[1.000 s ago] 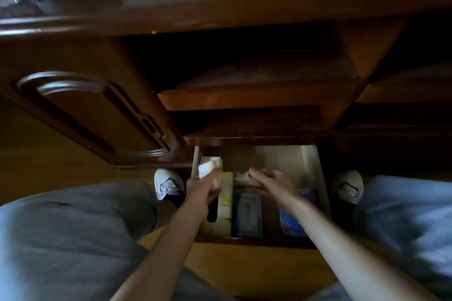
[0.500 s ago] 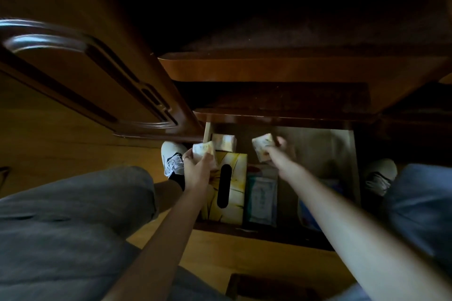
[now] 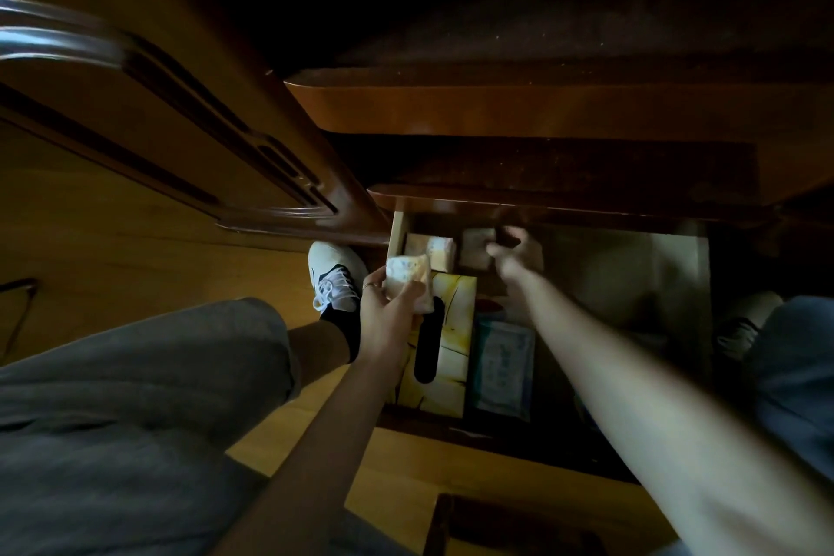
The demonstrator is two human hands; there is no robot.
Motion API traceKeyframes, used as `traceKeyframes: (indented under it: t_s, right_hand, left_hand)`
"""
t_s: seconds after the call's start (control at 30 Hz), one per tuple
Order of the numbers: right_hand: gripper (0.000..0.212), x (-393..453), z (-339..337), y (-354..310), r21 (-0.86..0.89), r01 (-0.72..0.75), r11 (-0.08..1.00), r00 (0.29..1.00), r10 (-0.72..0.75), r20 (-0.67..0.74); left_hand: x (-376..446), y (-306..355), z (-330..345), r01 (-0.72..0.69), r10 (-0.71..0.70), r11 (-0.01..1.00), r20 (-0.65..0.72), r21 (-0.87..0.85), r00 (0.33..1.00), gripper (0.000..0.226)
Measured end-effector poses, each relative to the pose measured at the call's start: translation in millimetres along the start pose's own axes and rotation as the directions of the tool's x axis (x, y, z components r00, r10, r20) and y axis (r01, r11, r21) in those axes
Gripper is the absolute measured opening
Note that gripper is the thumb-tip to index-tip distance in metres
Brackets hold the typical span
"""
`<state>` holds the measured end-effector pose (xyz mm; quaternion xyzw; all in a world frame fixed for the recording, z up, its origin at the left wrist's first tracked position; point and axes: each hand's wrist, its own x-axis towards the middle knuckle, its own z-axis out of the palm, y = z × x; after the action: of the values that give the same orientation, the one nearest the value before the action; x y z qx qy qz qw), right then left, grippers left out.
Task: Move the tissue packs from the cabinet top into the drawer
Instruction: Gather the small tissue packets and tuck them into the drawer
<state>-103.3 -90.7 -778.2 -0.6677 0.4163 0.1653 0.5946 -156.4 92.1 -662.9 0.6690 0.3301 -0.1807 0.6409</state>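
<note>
L hand (image 3: 390, 312): fingers curled round a small tissue pack (image 3: 408, 284), thumb across its near face, ring on one finger. Pack is held above the drawer's L front area, over the near end of a yellow tissue box (image 3: 451, 330) w/ a dark oval slot. Not touching the box as far as can be seen.

R hand (image 3: 514, 251): reaches further in, toward the back of the drawer (image 3: 677, 266), just under the edge of the shelf above. Blurred and in shadow. Fingers are at a second tissue pack (image 3: 476, 251); cannot tell if they grip it or only touch it, nor how far the hand is spread.

Third tissue pack (image 3: 428, 251) lies in the drawer's back L corner, just beside the pack at the R hand, touching or nearly so; it sits just behind the yellow box.

Drawer contents, outward: yellow box along the L side, long axis front to back. R of it, a flat pale blue-green packet (image 3: 501, 368), lying just beside the box. R half of the drawer is too dark to read.

Surroundings: open cabinet door (image 3: 135, 104) swung out on the L, w/ raised curved moulding. Dark wooden shelves (image 3: 541, 104) overhang the drawer. Person's legs in grey trousers (image 3: 113, 397) either side; white shoe (image 3: 336, 275) L of the drawer, another shoe (image 3: 744, 321) dim on the R. Wooden floor (image 3: 90, 275) below.
</note>
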Motion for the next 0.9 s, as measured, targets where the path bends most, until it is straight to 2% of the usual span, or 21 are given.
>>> traceKeyframes:
  t_s: [0.07, 0.13, 0.33, 0.43, 0.53, 0.6, 0.7, 0.73, 0.77, 0.83, 0.9]
  right_hand:
    - [0.047, -0.5, 4.2, 0.0, -0.184, 0.038, 0.982, 0.999, -0.04, -0.006]
    - [0.038, 0.6, 3.3, 3.3, -0.39, 0.143, 0.909, 0.989, -0.148, 0.019]
    - [0.02, 5.4, -4.0, 3.9, -0.548, 0.309, 0.777, 0.951, -0.267, 0.158]
    - [0.025, 6.5, -0.4, 5.3, -0.592, 0.318, 0.74, 0.947, -0.277, 0.163]
    - [0.051, 3.6, -2.2, 5.1, -0.615, 0.297, 0.73, 0.955, -0.218, 0.201]
    - [0.061, 0.0, -8.8, 5.4, -0.61, 0.296, 0.735, 0.955, -0.214, 0.205]
    - [0.043, -13.5, -18.3, -1.1, -0.459, 0.366, 0.809, 0.922, -0.384, 0.059]
    - [0.034, -20.9, -21.5, -8.1, -0.381, 0.369, 0.848, 0.925, -0.374, 0.065]
    - [0.03, -29.2, -24.2, -16.0, -0.304, 0.373, 0.877, 0.927, -0.337, 0.163]
    - [0.039, -47.1, -28.3, -28.6, -0.192, 0.379, 0.905, 0.85, -0.259, 0.46]
    - [0.034, -57.0, -30.3, -30.9, -0.168, 0.402, 0.9, 0.78, -0.24, 0.578]
  left_hand:
    - [2.1, -1.0, 1.7, -0.003, 0.003, 1.0, 0.004, 0.011, 1.0, 0.056]
    - [3.4, -1.7, 3.6, -0.006, 0.006, 1.0, 0.014, 0.021, 1.0, 0.056]
    - [0.8, -2.4, 4.6, -0.012, 0.009, 0.998, 0.041, 0.066, 0.999, 0.055]
    - [-2.0, -1.0, 4.6, -0.027, 0.024, 0.995, 0.033, 0.096, 0.999, 0.054]
    - [-3.8, -0.6, 3.7, -0.042, 0.036, 0.993, 0.059, 0.107, 0.998, 0.048]
    - [-4.1, -2.7, 2.6, -0.071, 0.059, 0.99, 0.101, 0.12, 0.993, 0.043]
    - [-2.4, -5.4, 3.8, -0.123, 0.101, 0.984, 0.166, 0.13, 0.981, 0.042]
    - [-1.0, -6.2, 5.6, -0.136, 0.112, 0.982, 0.183, 0.128, 0.977, 0.041]
    - [0.7, -6.8, 8.0, -0.143, 0.117, 0.982, 0.199, 0.122, 0.973, 0.04]
    - [5.0, -7.7, 13.0, -0.151, 0.123, 0.981, 0.213, 0.121, 0.969, 0.04]
    - [11.0, -8.9, 17.8, -0.203, 0.165, 0.962, 0.201, 0.185, 0.966, 0.035]
